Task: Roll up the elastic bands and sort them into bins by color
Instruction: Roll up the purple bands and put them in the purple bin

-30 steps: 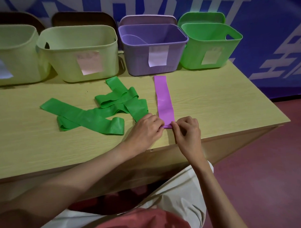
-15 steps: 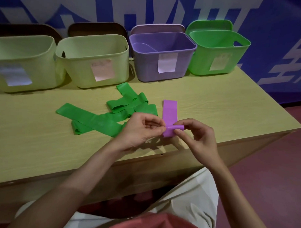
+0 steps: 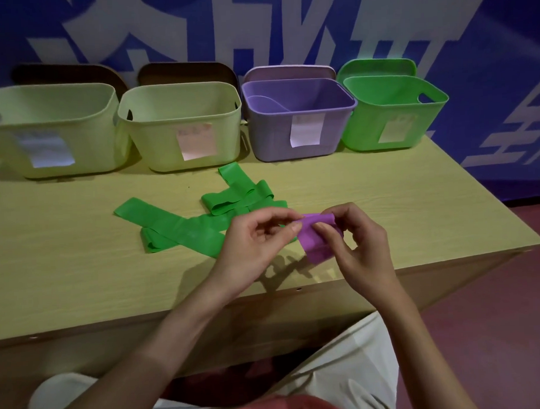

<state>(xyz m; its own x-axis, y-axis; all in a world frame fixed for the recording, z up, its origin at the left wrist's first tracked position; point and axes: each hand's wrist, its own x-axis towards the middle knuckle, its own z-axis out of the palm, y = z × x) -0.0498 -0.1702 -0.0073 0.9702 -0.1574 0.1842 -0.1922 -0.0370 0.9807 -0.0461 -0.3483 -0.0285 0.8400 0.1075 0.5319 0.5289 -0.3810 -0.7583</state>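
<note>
Head view, purple band [image 3: 314,238] — pinched between left grip [image 3: 257,238], right grip [image 3: 360,247]

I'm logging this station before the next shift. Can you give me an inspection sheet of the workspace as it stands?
Surface: light wooden table, bare at its right end.
Job's things: purple elastic band, partly rolled, held above the table; loose green elastic bands in an overlapping pile; four bins in a row at the back, two pale green bins, a purple bin, a green bin, each with a paper label.
Clutter: nothing seen.
Hands: left hand and right hand both pinch the purple band.
Cables: nothing seen.
Surroundings: blue wall with white lettering; reddish floor.
</note>
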